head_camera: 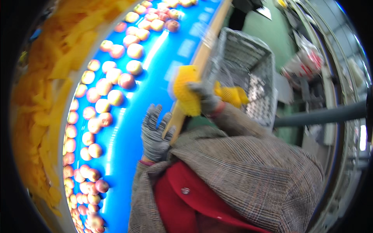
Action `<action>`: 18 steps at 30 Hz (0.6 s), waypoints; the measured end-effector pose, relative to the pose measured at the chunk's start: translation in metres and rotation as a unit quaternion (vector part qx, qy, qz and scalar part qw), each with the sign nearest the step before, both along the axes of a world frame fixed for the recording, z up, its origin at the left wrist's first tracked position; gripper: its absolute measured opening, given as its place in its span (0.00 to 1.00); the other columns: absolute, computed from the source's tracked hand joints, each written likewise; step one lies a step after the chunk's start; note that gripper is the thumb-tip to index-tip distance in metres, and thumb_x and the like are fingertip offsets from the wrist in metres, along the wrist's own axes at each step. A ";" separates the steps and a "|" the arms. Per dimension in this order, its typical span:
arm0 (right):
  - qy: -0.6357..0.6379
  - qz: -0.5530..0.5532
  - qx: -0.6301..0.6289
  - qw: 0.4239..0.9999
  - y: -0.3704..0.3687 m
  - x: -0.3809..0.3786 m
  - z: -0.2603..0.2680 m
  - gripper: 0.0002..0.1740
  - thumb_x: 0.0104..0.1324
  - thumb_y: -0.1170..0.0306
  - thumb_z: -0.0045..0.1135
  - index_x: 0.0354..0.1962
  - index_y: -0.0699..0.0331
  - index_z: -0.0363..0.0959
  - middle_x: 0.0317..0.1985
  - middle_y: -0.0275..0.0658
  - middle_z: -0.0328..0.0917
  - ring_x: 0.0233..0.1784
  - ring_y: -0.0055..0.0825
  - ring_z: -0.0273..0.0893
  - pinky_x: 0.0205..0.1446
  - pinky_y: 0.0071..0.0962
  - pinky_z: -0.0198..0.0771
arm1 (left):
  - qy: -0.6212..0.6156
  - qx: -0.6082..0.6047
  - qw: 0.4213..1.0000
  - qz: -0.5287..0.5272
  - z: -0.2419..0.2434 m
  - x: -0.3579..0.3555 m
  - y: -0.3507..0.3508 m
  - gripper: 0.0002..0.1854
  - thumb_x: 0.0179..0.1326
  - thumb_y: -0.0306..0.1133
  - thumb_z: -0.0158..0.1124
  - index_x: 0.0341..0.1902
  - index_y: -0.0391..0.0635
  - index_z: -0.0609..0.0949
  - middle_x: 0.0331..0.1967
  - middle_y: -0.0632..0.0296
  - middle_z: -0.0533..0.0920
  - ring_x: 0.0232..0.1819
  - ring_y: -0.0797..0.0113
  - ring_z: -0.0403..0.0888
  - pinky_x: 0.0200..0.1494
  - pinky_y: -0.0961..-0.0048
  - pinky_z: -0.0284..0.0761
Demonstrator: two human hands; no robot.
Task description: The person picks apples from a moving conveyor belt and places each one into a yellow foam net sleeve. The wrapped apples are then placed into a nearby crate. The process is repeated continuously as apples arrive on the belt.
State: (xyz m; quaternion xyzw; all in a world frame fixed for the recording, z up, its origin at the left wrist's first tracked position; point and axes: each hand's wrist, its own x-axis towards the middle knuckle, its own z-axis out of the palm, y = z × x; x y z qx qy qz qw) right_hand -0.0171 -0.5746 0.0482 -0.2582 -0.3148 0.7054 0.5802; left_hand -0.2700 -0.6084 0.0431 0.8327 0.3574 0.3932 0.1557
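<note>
My right hand (pixel 206 99), in a grey knit glove, grips a yellow textured sheet of what looks like foam netting (pixel 186 87) above the wooden edge of the conveyor. More yellow netting (pixel 231 93) shows on the other side of that hand, over the crate; whether the two pieces are joined cannot be seen. My left hand (pixel 156 129), gloved in the same grey, is at the near edge of the blue conveyor belt (pixel 151 75) with its fingers apart and nothing in it. Red and yellow apples (pixel 115 97) lie on the belt beyond it.
A grey plastic crate (pixel 266 58) with clear film over its rim stands beside the belt's wooden rail (pixel 214 32). A grey pipe (pixel 323 113) runs in from the right. Orange-yellow sheeting (pixel 43 96) lines the belt's far side. A plastic bag (pixel 304 64) sits past the crate.
</note>
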 end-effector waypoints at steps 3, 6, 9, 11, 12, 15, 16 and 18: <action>-0.119 -0.184 -0.042 0.975 0.009 0.081 0.000 0.26 0.63 0.61 0.70 0.55 0.59 0.72 0.43 0.34 0.79 0.42 0.29 0.80 0.46 0.29 0.79 | -0.035 -0.017 0.995 0.090 0.012 -0.016 0.010 0.24 0.57 0.30 0.71 0.59 0.50 0.81 0.69 0.52 0.72 0.71 0.45 0.68 0.70 0.53 0.65; -0.397 -0.290 -0.031 0.870 0.023 0.157 -0.055 0.35 0.55 0.69 0.76 0.59 0.63 0.70 0.50 0.39 0.80 0.52 0.31 0.79 0.56 0.33 0.77 | -0.027 0.028 0.986 0.164 0.034 -0.045 0.033 0.22 0.59 0.27 0.69 0.59 0.49 0.81 0.69 0.53 0.73 0.70 0.50 0.69 0.70 0.57 0.66; -0.604 -0.233 -0.104 0.755 0.027 0.220 -0.155 0.38 0.56 0.74 0.75 0.63 0.65 0.66 0.56 0.40 0.78 0.55 0.31 0.77 0.58 0.32 0.77 | -0.089 0.075 0.976 0.182 0.066 -0.082 0.068 0.22 0.59 0.26 0.69 0.59 0.45 0.81 0.63 0.51 0.78 0.65 0.52 0.76 0.66 0.61 0.71; -0.583 -0.199 -0.136 0.776 0.036 0.248 -0.217 0.37 0.58 0.75 0.72 0.64 0.62 0.65 0.58 0.41 0.76 0.58 0.32 0.75 0.61 0.35 0.76 | -0.111 0.098 0.962 0.231 0.089 -0.103 0.095 0.20 0.62 0.29 0.68 0.58 0.40 0.80 0.57 0.50 0.82 0.60 0.52 0.79 0.67 0.63 0.71; -0.590 -0.204 -0.185 0.759 0.049 0.254 -0.239 0.32 0.62 0.73 0.67 0.64 0.57 0.67 0.61 0.40 0.74 0.61 0.35 0.72 0.63 0.39 0.74 | -0.025 0.165 0.943 0.286 0.101 -0.114 0.108 0.20 0.62 0.29 0.68 0.58 0.39 0.81 0.56 0.50 0.83 0.59 0.51 0.80 0.66 0.64 0.71; -0.622 -0.253 -0.097 0.734 0.059 0.262 -0.244 0.28 0.65 0.72 0.63 0.62 0.56 0.70 0.60 0.40 0.75 0.61 0.37 0.72 0.63 0.39 0.72 | 0.066 0.163 0.931 0.320 0.137 -0.136 0.161 0.18 0.66 0.37 0.65 0.56 0.42 0.82 0.54 0.50 0.83 0.57 0.50 0.79 0.61 0.61 0.73; -0.603 -0.296 -0.091 0.735 0.061 0.258 -0.228 0.27 0.64 0.73 0.63 0.61 0.58 0.71 0.59 0.41 0.76 0.61 0.37 0.73 0.62 0.39 0.73 | 0.043 0.081 0.949 0.303 0.143 -0.136 0.176 0.20 0.66 0.41 0.64 0.57 0.45 0.82 0.55 0.50 0.83 0.58 0.51 0.79 0.61 0.61 0.72; -0.602 -0.341 0.026 0.721 0.053 0.238 -0.185 0.25 0.64 0.74 0.63 0.60 0.60 0.73 0.58 0.43 0.77 0.60 0.38 0.74 0.61 0.38 0.73 | 0.152 0.028 0.939 0.306 0.154 -0.132 0.218 0.23 0.66 0.47 0.63 0.58 0.45 0.82 0.56 0.49 0.82 0.59 0.52 0.79 0.62 0.60 0.72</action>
